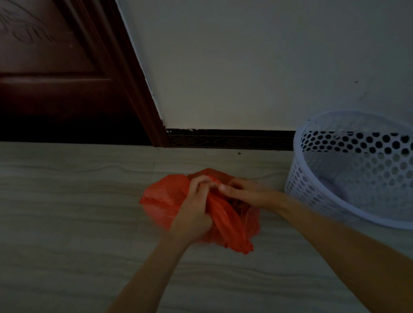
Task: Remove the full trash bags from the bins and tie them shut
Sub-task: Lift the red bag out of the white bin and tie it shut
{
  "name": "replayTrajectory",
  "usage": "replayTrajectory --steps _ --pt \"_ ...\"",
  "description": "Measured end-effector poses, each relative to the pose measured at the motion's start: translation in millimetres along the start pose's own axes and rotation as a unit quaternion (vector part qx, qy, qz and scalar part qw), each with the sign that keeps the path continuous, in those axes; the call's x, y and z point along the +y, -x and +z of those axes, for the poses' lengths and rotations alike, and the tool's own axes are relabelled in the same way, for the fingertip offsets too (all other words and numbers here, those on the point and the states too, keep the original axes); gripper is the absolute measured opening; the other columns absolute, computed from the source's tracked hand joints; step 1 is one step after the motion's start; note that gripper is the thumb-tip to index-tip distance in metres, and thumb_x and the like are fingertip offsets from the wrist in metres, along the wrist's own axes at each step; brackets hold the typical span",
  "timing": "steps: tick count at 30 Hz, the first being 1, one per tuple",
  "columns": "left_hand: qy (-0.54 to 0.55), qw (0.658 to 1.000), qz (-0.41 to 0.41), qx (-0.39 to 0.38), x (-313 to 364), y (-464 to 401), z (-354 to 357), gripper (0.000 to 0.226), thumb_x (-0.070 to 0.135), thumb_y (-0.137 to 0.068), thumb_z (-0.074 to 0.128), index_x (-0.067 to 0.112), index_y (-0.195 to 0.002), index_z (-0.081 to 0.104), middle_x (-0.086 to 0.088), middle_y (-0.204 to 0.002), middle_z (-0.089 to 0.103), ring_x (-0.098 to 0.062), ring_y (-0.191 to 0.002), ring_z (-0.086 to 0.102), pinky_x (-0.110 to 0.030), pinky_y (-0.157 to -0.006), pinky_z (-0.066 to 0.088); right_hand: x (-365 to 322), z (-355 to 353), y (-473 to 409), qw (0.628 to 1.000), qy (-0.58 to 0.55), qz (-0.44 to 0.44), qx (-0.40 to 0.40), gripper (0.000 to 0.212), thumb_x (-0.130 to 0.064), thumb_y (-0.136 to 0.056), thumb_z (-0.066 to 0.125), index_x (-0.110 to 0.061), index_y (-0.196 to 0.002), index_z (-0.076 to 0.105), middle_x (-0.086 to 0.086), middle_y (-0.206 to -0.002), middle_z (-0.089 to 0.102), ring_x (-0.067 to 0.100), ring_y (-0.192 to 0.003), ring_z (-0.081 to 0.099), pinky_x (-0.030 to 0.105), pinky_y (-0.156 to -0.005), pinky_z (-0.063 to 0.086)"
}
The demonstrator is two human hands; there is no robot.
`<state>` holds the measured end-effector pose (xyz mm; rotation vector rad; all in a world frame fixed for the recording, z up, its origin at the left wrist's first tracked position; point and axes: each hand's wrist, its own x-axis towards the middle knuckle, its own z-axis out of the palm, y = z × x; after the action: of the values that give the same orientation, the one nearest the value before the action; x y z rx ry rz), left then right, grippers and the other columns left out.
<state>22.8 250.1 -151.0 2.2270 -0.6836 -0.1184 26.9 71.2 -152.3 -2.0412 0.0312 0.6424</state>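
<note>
A red plastic trash bag (162, 204) lies on the pale tiled floor in the middle of the view. My left hand (194, 210) grips a twisted strip of the bag's top, fingers curled round it. My right hand (245, 193) reaches in from the right and pinches the bag's top edge close to the left fingers. Both hands meet over the bag's mouth. A white perforated plastic bin (356, 174) stands to the right of the bag, a pale liner showing inside it.
A white wall with a dark skirting board (230, 140) runs behind the bag. A dark brown wooden door and its frame (118, 72) fill the upper left. Tiled floor (62, 220) stretches to the left and toward me.
</note>
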Motion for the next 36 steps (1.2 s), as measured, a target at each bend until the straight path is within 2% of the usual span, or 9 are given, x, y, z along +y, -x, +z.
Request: replayTrajectory --steps 2,5,11,17,22,26,29,32,36 --pt "0.034 0.999 -0.022 -0.009 1.1 1.2 0.1 0.048 -0.008 -0.077 0.05 0.005 -0.124 0.047 -0.001 -0.129 0.034 -0.001 -0.117 0.035 0.006 -0.097 0.016 -3.4 0.9 2.4 0.998 0.06 0.02 -0.028 0.062 -0.076 -0.059 0.056 -0.031 -0.103 0.052 -0.017 -0.103 0.052 -0.008 -0.091 0.054 0.008 -0.077 0.043" --pt "0.104 0.991 -0.082 0.019 7.3 -2.2 -4.9 0.049 -0.015 -0.079 0.037 0.006 -0.12 0.052 0.004 -0.123 0.044 -0.005 -0.118 0.039 0.005 -0.095 0.021 -0.8 9.8 0.1 0.976 0.207 0.053 -0.036 0.117 -0.081 -0.044 0.057 -0.032 -0.14 0.015 0.001 -0.145 0.022 0.022 -0.135 0.024 0.041 -0.109 0.029" --pt "-0.069 0.995 -0.016 0.063 16.3 -9.9 -11.7 0.03 -0.005 -0.083 0.046 0.003 -0.107 0.062 -0.013 -0.11 0.064 -0.023 -0.103 0.059 -0.015 -0.089 0.036 4.3 20.3 -0.8 0.946 0.286 -0.069 0.139 0.049 -0.013 -0.082 0.051 -0.01 -0.129 0.037 0.015 -0.123 0.041 0.034 -0.115 0.042 0.04 -0.097 0.039" --pt "-0.277 0.96 -0.033 -0.029 6.1 -17.8 -11.9 0.034 0.009 -0.082 0.045 0.01 -0.116 0.046 -0.012 -0.112 0.062 -0.029 -0.109 0.048 -0.036 -0.092 0.035 -0.4 21.7 -1.8 0.925 0.329 -0.09 0.169 0.042 -0.003 -0.084 0.041 -0.01 -0.125 0.041 0.013 -0.12 0.042 0.029 -0.114 0.04 0.039 -0.088 0.041" --pt "-0.151 0.988 -0.038 0.008 5.8 -15.2 -17.0 0.032 0.007 -0.075 0.056 0.009 -0.107 0.051 -0.011 -0.104 0.059 -0.026 -0.1 0.055 -0.034 -0.086 0.043 0.1 16.1 -1.7 0.927 0.318 -0.098 0.174 0.045 0.001 -0.082 0.042 -0.011 -0.125 0.042 0.013 -0.12 0.043 0.029 -0.114 0.041 0.039 -0.087 0.041" --pt "-0.244 0.965 -0.059 0.078 -1.5 -12.6 -15.8 0.019 0.017 -0.08 0.059 0.007 -0.097 0.061 -0.01 -0.098 0.063 -0.026 -0.094 0.058 -0.029 -0.081 0.043 0.3 15.3 -3.7 0.931 0.311 -0.092 0.17 0.044 -0.001 -0.084 0.044 -0.012 -0.126 0.041 0.012 -0.121 0.043 0.028 -0.115 0.041 0.041 -0.09 0.044" --pt "0.002 0.985 -0.129 0.117 6.0 -15.1 -14.7 0.007 0.012 -0.083 0.059 0.016 -0.084 0.064 0.007 -0.085 0.064 -0.008 -0.078 0.059 -0.002 -0.069 0.037 0.2 13.5 -3.9 0.931 0.306 -0.091 0.178 0.045 -0.003 -0.085 0.044 -0.012 -0.129 0.039 0.012 -0.125 0.042 0.028 -0.118 0.04 0.041 -0.092 0.043" --pt "0.204 0.946 -0.223 0.116 12.7 -18.6 -10.4 0.019 0.011 -0.088 0.053 0.025 -0.077 0.059 0.014 -0.079 0.059 0.003 -0.074 0.054 0.002 -0.061 0.038 1.5 13.9 -3.6 0.929 0.319 -0.091 0.161 0.051 -0.005 -0.085 0.044 -0.012 -0.134 0.033 0.012 -0.132 0.04 0.029 -0.123 0.039 0.041 -0.098 0.041" --pt "0.081 0.982 -0.139 0.103 14.4 -19.0 -12.7 0.015 0.004 -0.088 0.049 0.018 -0.085 0.053 0.016 -0.079 0.054 0.008 -0.072 0.052 0.005 -0.069 0.033 3.6 16.1 -4.3 0.925 0.348 -0.092 0.125 0.051 -0.003 -0.084 0.046 -0.008 -0.133 0.034 0.013 -0.133 0.038 0.031 -0.122 0.041 0.04 -0.098 0.041"
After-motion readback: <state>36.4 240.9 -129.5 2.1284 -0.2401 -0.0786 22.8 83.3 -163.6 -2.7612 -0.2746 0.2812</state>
